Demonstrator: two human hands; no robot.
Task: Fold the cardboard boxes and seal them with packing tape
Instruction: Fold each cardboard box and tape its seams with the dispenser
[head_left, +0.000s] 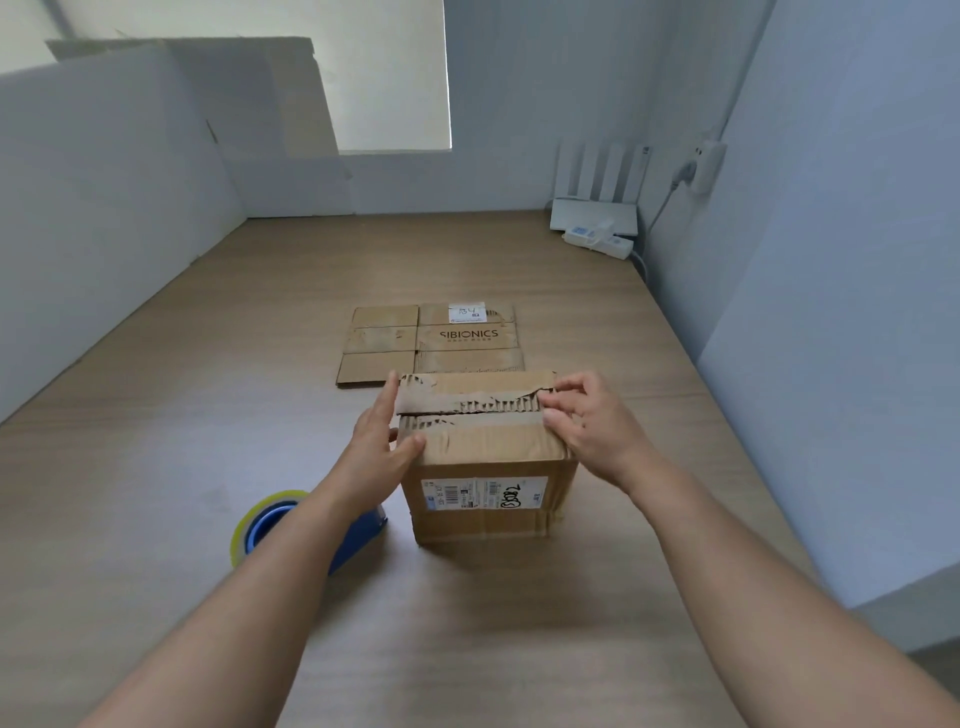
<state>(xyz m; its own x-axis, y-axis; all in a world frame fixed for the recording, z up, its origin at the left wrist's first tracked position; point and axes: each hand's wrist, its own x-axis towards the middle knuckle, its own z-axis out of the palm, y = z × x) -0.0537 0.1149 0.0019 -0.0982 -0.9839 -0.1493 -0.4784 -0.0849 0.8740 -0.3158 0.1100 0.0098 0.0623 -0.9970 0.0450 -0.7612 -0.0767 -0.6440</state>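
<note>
Box (483, 467) is formed and sits centre frame on the worktop (234, 374), label side towards me. Top flaps (467, 397) are folded down. The edges are torn, a gap shows at the seam, and I see no fresh tape across it.

Left grip (382, 441) is flat with fingers straight, pressing the box's left side near the top, thumb on the near flap. Right grip (587, 431) has fingers curled on the right end of the flaps, and it looks like I'm pinching the far flap's edge.

My read on what's left:
- Square the flaps and tape the seam.
- Do the flat box (431, 338), which lies unfolded just behind this one.

Tape gun (363, 527) is lower left, just beside the box and partly hidden by my left forearm. Fetching it frees one grip, so the flaps may spring up.

Router (597, 208) and power strip (602, 241) are upper right, well apart. A cardboard sheet (260, 104) leans upper left.
</note>
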